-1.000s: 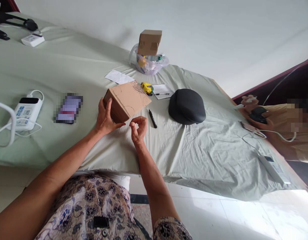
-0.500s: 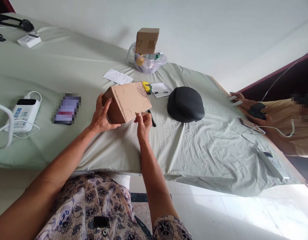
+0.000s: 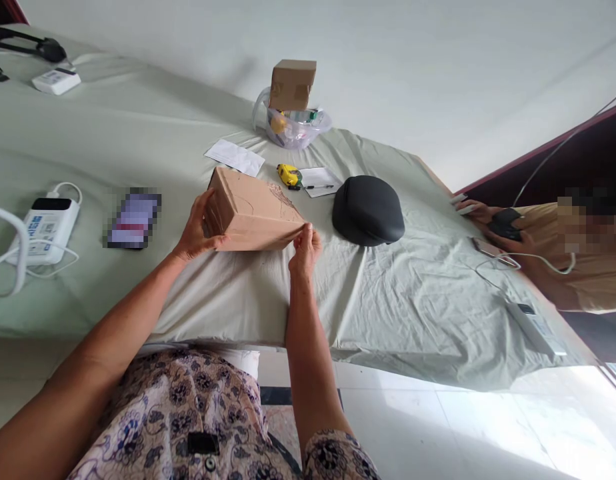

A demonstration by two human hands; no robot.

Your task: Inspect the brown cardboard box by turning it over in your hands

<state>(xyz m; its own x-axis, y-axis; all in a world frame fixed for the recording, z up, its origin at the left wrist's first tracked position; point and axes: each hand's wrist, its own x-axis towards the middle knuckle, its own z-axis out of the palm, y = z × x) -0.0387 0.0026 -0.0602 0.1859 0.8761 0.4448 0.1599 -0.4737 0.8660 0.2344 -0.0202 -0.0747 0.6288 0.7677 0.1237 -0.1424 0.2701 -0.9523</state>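
A pale green cloth covers a long bench (image 3: 138, 127) set against a plain white wall (image 3: 388, 80). Near the front, around the middle, a brown cardboard box (image 3: 261, 230) lies at an angle between the person's two hands; dark curved lines mark its upper face. Whether it rests fully on the cloth cannot be told.

The box looks light and fairly stiff, with dry, flat sides unlikely to slip (a hard squeeze might dent the panels). Its ends and corners seem the surest places to hold.

The left hand (image 3: 197, 228) wraps the left end, its grip spread wide, thumb on the near side and fingers round the end; that forearm comes in diagonally. The right hand (image 3: 306, 252) pinches the right near corner between thumb and forefinger, other fingers curled, the forearm reaching almost straight ahead.

Just beyond lie a yellow tape measure (image 3: 288, 175) and white paper (image 3: 315, 183); a rounded black case (image 3: 368, 210) sits to the right.
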